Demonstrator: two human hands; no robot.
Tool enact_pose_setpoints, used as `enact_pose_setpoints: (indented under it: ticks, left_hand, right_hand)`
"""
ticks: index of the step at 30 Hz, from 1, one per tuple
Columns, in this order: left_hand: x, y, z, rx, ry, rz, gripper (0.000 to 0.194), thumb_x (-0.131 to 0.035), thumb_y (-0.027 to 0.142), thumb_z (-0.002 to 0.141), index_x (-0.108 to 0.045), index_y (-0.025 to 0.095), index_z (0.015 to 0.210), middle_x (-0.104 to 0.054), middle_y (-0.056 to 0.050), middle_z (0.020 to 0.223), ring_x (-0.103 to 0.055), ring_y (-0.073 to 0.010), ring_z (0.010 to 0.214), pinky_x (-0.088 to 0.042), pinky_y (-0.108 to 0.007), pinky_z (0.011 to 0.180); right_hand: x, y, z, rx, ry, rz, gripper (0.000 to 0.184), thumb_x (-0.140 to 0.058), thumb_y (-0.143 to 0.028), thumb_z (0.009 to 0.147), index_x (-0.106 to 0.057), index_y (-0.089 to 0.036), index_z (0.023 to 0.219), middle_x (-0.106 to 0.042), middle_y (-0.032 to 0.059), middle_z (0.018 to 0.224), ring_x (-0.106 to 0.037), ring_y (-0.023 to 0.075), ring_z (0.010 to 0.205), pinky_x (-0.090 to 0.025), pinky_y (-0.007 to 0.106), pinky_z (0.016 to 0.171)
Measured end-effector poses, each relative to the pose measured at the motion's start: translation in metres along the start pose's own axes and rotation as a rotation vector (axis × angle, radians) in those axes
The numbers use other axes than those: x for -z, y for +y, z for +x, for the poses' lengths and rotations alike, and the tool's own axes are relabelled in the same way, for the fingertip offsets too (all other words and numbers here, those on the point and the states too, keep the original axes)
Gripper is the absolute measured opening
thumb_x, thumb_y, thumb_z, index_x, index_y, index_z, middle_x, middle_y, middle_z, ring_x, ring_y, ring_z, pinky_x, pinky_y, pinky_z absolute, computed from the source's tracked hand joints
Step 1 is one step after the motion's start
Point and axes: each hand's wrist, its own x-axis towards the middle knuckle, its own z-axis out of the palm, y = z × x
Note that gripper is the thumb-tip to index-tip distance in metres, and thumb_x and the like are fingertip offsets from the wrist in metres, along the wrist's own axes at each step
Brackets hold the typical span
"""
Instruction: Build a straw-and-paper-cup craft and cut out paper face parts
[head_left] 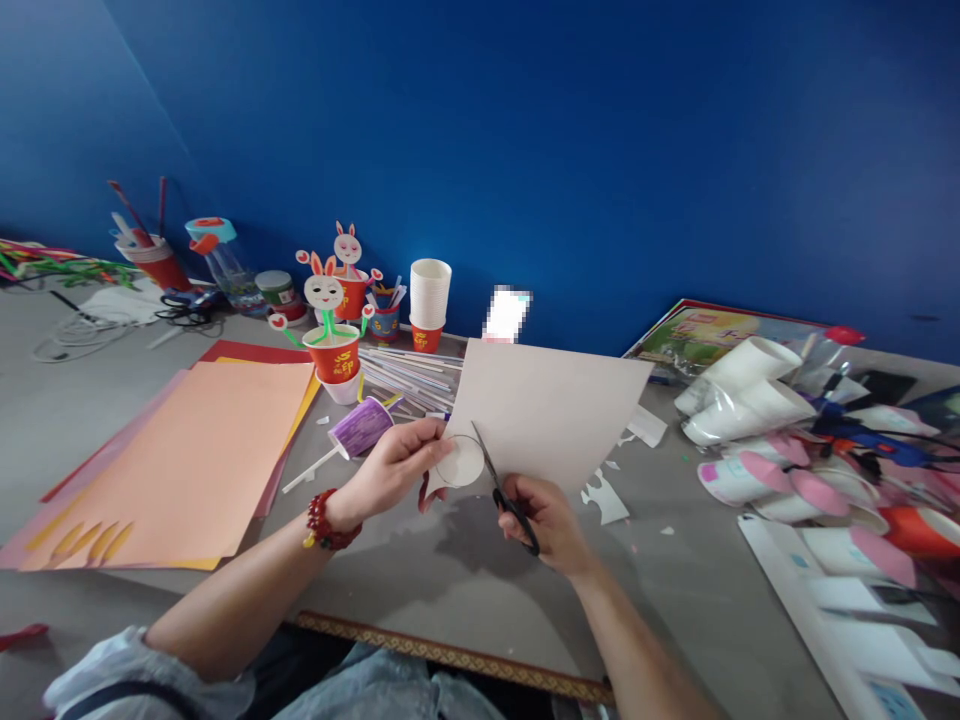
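Note:
A large sheet of white paper (551,405) is held up over the table, with a circle (460,462) outlined near its lower left corner. My left hand (405,460) pinches the paper's edge just left of that circle. In my right hand (547,520) is a pair of black-handled scissors (510,505), fingers through the loops. The blades lie against the paper along the right side of the circle. A purple-coloured paper cup (361,428) rests on its side beyond my left wrist.
Coloured paper sheets (202,450) lie stacked on the left. Rabbit figures in red cups (335,362), stacked white cups (430,292) and loose paper sticks (412,375) stand or lie toward the blue wall. Paper scraps (604,498) and bagged cups (742,390) are on the right.

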Motion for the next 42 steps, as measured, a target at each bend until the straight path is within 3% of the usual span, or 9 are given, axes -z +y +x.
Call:
enact_pose_setpoints:
  ticks: [14,22,42]
  left_hand:
    - [0.000,-0.001,0.000,0.004,0.026,-0.023,0.032,-0.057,0.043,0.094,-0.057,0.016,0.079,-0.061,0.001,0.057,-0.055,-0.0099,0.039,-0.041,-0.018,0.034]
    - [-0.008,-0.009,0.001,-0.056,0.115,-0.033,0.037,-0.056,0.050,0.094,-0.056,0.015,0.080,-0.061,0.001,0.061,-0.055,-0.0082,0.042,-0.043,-0.017,0.037]
    - [-0.010,-0.008,-0.002,0.011,0.068,0.041,0.037,-0.054,0.050,0.095,-0.058,0.015,0.082,-0.062,0.001,0.059,-0.053,-0.0074,0.037,-0.038,-0.015,0.033]
  right_hand:
    - [-0.003,0.005,-0.001,-0.011,0.008,0.021,0.060,-0.064,-0.077,0.073,-0.040,-0.023,0.062,-0.040,-0.0048,0.057,-0.034,0.0112,0.052,-0.028,0.024,0.048]
    - [-0.008,0.000,-0.001,-0.034,0.001,0.094,0.061,-0.067,-0.078,0.071,-0.041,-0.023,0.063,-0.045,-0.0045,0.055,-0.038,0.0108,0.049,-0.029,0.024,0.046]
    - [-0.003,-0.002,-0.001,-0.024,-0.042,0.078,0.064,-0.064,-0.083,0.069,-0.044,-0.022,0.064,-0.043,-0.0045,0.057,-0.036,0.0106,0.051,-0.026,0.025,0.048]
